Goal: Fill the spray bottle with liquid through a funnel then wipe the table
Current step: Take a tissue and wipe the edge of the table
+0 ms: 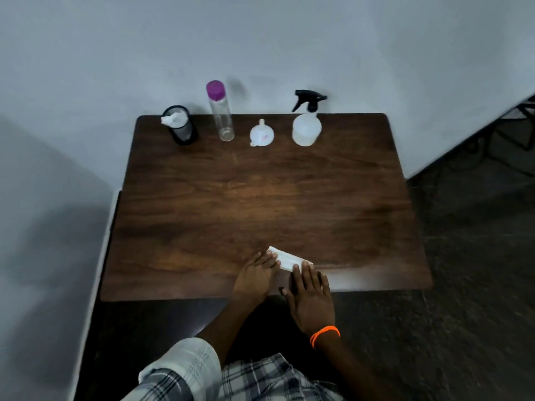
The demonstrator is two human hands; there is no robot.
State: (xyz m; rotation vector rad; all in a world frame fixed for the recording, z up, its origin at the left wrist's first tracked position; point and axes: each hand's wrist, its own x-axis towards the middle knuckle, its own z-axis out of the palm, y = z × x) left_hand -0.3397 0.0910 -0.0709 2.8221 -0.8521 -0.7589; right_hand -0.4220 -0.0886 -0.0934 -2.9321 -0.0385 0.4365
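tissue (pixel 285 260) under both flat hands

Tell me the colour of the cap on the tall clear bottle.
Purple, on the tall clear bottle's cap, seen in the head view.

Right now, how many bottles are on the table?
2, both along the far edge: a clear bottle with a purple cap, left of the funnel, and the spray bottle right of it.
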